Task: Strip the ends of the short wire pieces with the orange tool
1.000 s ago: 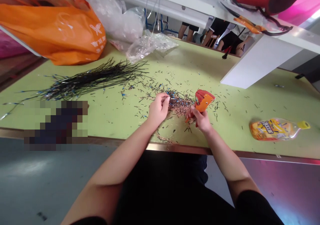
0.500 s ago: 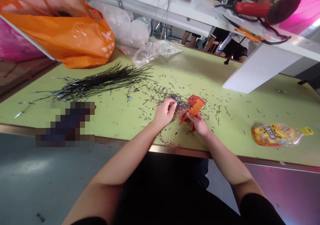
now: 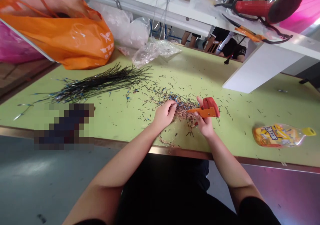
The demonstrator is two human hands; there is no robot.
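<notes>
My left hand point(image 3: 165, 113) rests at the near side of a heap of short wire scraps point(image 3: 183, 113), its thumb and fingers pinched together. Whatever is between those fingertips is too small to make out. To its right, my right hand point(image 3: 205, 125) holds a red and orange hand tool point(image 3: 208, 109), which looks like a wire stripper, its head pointing right and its orange handle lying over the scraps. A long bundle of black wires point(image 3: 100, 81) with blue and silvery ends lies on the green table point(image 3: 120, 118), left of the hands.
An orange bag point(image 3: 82, 44) and clear plastic bags point(image 3: 140, 38) stand at the back left. A bottle point(image 3: 278, 135) lies at the right. Above the table, a white shelf point(image 3: 200, 16) carries a red power tool point(image 3: 255, 9); a white panel point(image 3: 257, 68) stands below. People are beyond.
My right hand has shifted right and turned the tool, so its head now points right rather than up and away. My left hand has stayed nearly still.
</notes>
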